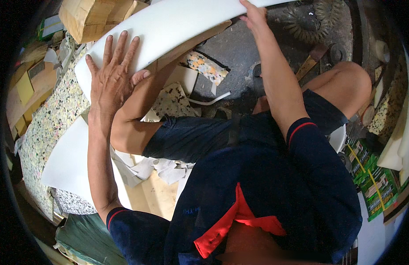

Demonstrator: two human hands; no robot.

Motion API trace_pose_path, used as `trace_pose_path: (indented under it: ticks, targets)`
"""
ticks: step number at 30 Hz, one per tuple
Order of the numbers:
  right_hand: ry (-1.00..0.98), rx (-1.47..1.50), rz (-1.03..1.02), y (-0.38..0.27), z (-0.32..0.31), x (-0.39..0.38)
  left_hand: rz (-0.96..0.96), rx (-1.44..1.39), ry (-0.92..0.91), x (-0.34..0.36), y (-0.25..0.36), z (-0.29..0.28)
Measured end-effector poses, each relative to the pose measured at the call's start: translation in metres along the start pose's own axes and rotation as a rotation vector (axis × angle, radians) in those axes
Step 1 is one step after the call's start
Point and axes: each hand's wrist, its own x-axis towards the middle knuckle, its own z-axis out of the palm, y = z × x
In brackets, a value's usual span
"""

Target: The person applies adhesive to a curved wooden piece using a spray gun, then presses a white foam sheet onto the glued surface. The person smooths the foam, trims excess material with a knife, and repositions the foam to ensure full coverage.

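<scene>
A long white foam sheet (pixel 178 26) spans the top of the view, over a brown wooden-looking edge (pixel 213 33). My left hand (pixel 112 77) lies flat on the sheet's left end, fingers spread, thumb near its lower edge. At the sheet's near edge, farther right, my right hand (pixel 254 15) grips the foam with its fingers and thumb close together. Part of that grip is cut off by the top of the picture.
Speckled foam (pixel 49 137) and a white sheet (pixel 72 163) lie at the left. A wooden block (pixel 91 20) stands top left. Foam scraps (pixel 206 68) litter the dark floor. A coiled hose (pixel 301 28) lies top right, and green packages (pixel 372 181) lie right.
</scene>
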Motion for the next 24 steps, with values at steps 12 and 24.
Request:
trace_pose_path:
  ticks: [12, 24]
  targets:
    - [0.09, -0.108, 0.014, 0.017, 0.002, 0.007, -0.001, 0.028, -0.097, 0.004, -0.001, -0.004]
    - [0.16, -0.117, 0.079, 0.025, 0.01, 0.005, 0.002, -0.001, -0.082, 0.004, -0.003, 0.003]
